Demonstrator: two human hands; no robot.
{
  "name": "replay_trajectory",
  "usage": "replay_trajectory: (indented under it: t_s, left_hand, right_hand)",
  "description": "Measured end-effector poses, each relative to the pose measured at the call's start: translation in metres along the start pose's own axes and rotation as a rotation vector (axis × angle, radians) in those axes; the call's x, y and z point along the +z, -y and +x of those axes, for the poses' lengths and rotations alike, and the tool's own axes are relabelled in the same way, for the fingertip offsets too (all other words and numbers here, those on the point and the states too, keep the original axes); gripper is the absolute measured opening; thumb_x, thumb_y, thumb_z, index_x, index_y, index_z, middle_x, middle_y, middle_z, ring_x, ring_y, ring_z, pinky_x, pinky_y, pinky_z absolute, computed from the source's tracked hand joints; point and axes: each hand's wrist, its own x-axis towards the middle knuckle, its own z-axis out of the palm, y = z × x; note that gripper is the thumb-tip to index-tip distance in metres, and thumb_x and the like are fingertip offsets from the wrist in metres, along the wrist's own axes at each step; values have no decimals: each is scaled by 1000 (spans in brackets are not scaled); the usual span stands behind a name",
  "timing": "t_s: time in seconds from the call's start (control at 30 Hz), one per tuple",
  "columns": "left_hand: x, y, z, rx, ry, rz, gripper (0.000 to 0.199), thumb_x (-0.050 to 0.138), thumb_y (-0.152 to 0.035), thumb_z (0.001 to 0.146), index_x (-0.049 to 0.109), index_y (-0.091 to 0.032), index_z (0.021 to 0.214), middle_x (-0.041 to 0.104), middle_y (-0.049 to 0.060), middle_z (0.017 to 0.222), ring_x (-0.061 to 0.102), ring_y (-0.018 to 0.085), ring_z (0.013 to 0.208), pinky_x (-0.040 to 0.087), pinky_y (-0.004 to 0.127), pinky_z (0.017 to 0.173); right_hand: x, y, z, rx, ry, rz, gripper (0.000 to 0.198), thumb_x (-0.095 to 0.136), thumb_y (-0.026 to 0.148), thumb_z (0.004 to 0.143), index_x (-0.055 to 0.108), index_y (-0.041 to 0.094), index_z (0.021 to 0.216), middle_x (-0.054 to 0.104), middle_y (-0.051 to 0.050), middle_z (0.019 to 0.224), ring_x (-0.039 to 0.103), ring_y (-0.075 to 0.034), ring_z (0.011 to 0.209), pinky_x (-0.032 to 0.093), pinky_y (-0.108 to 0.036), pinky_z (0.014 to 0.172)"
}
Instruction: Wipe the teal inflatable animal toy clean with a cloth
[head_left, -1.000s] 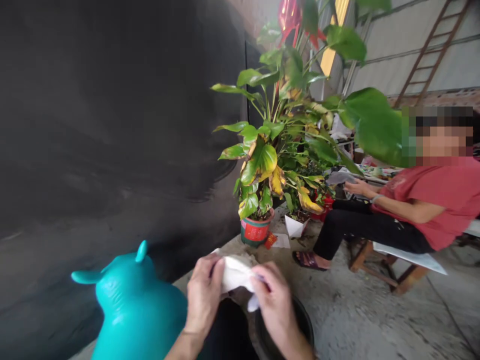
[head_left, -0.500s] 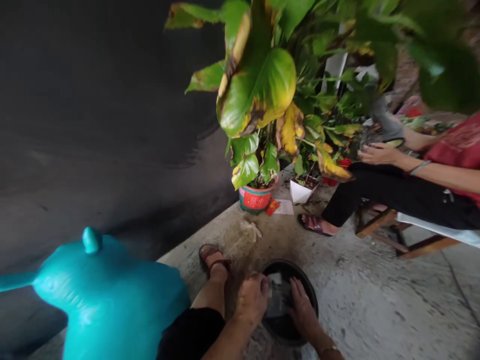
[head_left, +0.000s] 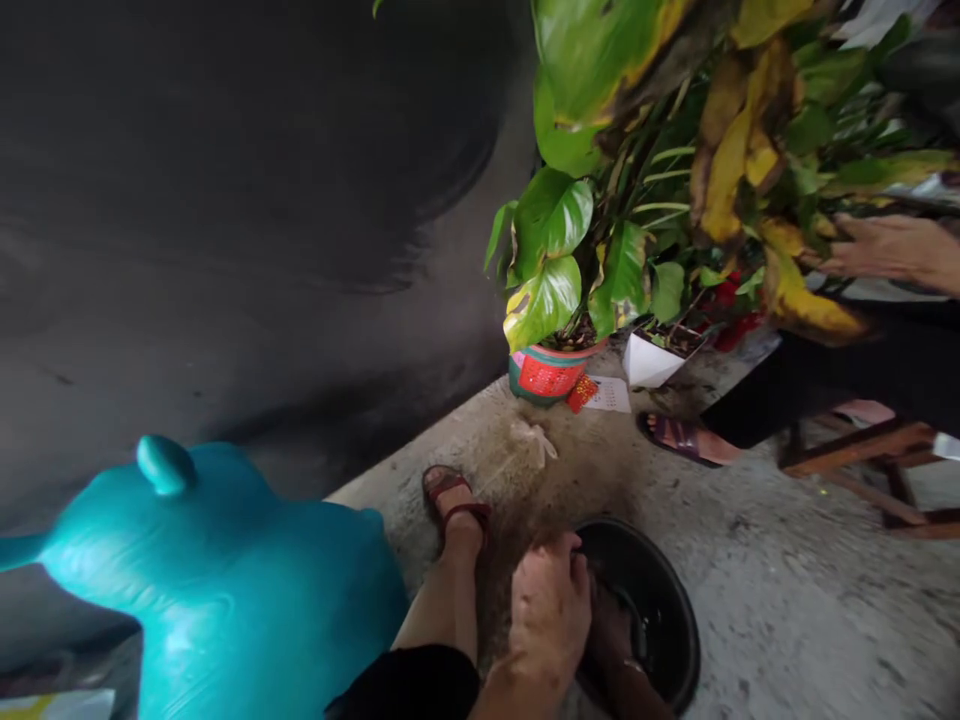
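Note:
A round black basin (head_left: 679, 610) with liquid in it stands on the floor in front of me. Over its left rim is my left hand (head_left: 549, 605), closed with curled fingers; whatever it grips, if anything, is hidden. Lower down, my right hand (head_left: 609, 625) reaches inside the basin, close against the left one. Shadow and the left hand cover its fingers, so I cannot tell how they are set.
A turquoise animal-shaped toy (head_left: 225, 560) stands left. Ahead are a potted leafy plant (head_left: 555, 370), a white planter (head_left: 651, 360), paper (head_left: 609, 394) and a crumpled pale scrap (head_left: 534, 440). At right, a co-worker's hand (head_left: 892, 250) shows above a wooden stool (head_left: 859, 445).
The view has shifted, so the plants sit further right. My hands, earlier apart at opposite sides of the basin, have come together at its left side. The pale translucent piece between them no longer shows.

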Motion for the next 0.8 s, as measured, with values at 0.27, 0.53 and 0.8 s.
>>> replay_trajectory:
  t_s: [0.27,0.53,0.8]
  left_hand:
    - [13,15,9,-40,2,-10,29,50,-19,89,69,-22,111,73,5,111,64,16,104,44,23,93]
    - [10,15,2,-87,-9,-60,29,49,-18,88,71,-22,106,74,4,104,65,15,101,45,23,90]
    - [23,33,9,-301,55,-224,22,50,-18,85,71,-23,89,73,4,104,64,19,106,47,29,95]
  right_hand:
    - [-75,-35,-21,-17,-143,33,62,36,10,82,37,10,144,63,-18,122,58,-28,117,37,-46,101]
    - [-54,-34,-16,-55,-106,174,47,38,13,83,59,17,125,69,-12,113,66,-23,105,48,-29,85]
    - [-17,-32,-14,-18,-104,310,37,38,19,78,72,20,93,73,-14,91,71,-28,90,53,-36,79]
